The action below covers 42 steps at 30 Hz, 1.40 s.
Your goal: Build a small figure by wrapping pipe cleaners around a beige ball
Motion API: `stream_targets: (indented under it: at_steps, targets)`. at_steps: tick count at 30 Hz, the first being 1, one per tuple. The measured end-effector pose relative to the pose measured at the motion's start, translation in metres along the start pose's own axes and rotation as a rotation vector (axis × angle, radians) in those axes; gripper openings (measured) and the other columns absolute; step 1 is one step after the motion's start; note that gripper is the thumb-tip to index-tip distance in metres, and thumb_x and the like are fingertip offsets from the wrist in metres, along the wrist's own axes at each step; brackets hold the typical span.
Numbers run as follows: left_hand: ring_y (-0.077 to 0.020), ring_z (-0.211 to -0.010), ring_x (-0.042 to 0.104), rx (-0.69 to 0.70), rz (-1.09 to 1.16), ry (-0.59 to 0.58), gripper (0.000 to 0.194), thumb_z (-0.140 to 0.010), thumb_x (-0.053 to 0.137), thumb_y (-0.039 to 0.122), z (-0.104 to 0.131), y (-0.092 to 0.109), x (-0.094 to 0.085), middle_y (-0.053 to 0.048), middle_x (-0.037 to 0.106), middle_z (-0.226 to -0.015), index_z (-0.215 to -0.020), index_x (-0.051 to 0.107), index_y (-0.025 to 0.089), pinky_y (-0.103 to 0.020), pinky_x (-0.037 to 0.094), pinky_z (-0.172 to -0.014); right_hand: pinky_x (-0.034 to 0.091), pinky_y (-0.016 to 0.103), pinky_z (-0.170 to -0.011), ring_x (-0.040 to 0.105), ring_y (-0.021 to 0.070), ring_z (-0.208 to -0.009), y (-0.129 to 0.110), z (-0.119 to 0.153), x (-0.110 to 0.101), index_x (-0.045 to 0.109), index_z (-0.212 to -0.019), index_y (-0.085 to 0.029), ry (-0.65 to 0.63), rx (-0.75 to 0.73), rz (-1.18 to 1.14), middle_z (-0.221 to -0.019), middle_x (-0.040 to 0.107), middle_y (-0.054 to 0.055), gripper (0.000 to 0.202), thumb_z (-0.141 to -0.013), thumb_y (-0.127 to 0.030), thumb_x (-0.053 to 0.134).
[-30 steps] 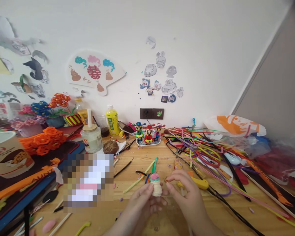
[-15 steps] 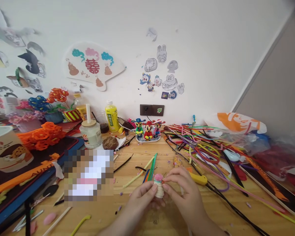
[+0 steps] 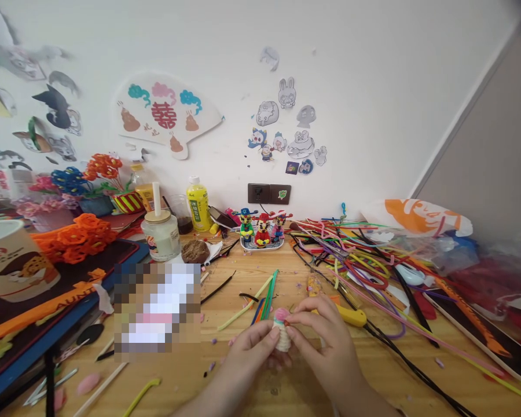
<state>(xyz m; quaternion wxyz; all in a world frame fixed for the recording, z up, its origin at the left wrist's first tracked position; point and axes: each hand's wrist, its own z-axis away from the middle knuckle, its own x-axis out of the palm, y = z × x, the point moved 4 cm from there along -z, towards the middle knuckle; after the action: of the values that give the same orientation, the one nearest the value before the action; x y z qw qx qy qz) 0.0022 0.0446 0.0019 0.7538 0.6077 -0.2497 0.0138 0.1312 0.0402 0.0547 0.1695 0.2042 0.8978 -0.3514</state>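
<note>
A small figure (image 3: 283, 339) with a coiled cream body, a teal band and a pink top stands roughly upright between my hands, above the wooden table. My left hand (image 3: 257, 344) grips its body from the left, thumb in front. From the right, my right hand (image 3: 323, 333) pinches at the teal band with thumb and index finger. A tiny red bit shows at those fingertips; what it is I cannot make out. Just behind the figure lie green, orange and blue pipe cleaners (image 3: 268, 298).
A yellow-handled tool (image 3: 351, 315) lies right of my right hand. A tangle of coloured pipe cleaners (image 3: 351, 260) spreads at right. Three small figurines (image 3: 263, 231) stand at the back, near a yellow bottle (image 3: 198, 204) and a glass jar (image 3: 161, 237). A paper cup (image 3: 15, 260) stands at left.
Both hands keep their hold on the small figure. The figure's pink top has shifted very slightly; otherwise only the camera view has moved a little.
</note>
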Motion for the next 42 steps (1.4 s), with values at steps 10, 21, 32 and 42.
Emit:
stream_targets:
  at_steps: [10,21,32,42]
  targets:
    - [-0.0114,-0.057,0.053,-0.002,-0.030,0.012,0.031,-0.071,0.061,0.043,0.003,0.002,0.002,-0.002,0.059,-0.060,-0.069,0.061,0.012,-0.022,0.038,-0.055,0.045,0.031,-0.067,0.054,0.0176,-0.075,0.000,0.000,0.001,0.064,-0.079,-0.021,-0.016,0.020,-0.040,-0.077,0.057,0.002,0.012,-0.077,-0.013,0.056]
    - [-0.0115,-0.057,0.054,-0.003,-0.049,0.004,0.033,-0.070,0.062,0.045,0.001,0.002,0.001,-0.001,0.059,-0.060,-0.071,0.061,0.012,-0.022,0.038,-0.054,0.045,0.035,-0.082,0.058,0.0210,-0.090,0.009,0.000,0.006,0.063,-0.084,-0.021,-0.036,0.244,-0.238,-0.091,0.063,0.005,0.017,-0.071,-0.011,0.057]
    - [-0.0118,-0.057,0.053,-0.005,-0.078,0.001,0.033,-0.070,0.062,0.046,0.000,0.002,0.000,-0.001,0.059,-0.061,-0.074,0.062,0.013,-0.023,0.038,-0.055,0.049,0.035,-0.080,0.061,0.0214,-0.089,0.018,0.004,0.015,0.065,-0.087,-0.018,-0.115,0.445,-0.467,-0.092,0.065,0.007,0.018,-0.072,-0.013,0.058]
    - [-0.0117,-0.057,0.053,-0.007,-0.060,-0.007,0.032,-0.070,0.062,0.045,0.000,0.000,0.000,-0.001,0.058,-0.062,-0.074,0.062,0.013,-0.023,0.037,-0.056,0.051,0.032,-0.075,0.061,0.0200,-0.084,0.016,0.006,0.016,0.064,-0.085,-0.017,-0.100,0.460,-0.554,-0.089,0.062,0.007,0.014,-0.073,-0.016,0.057]
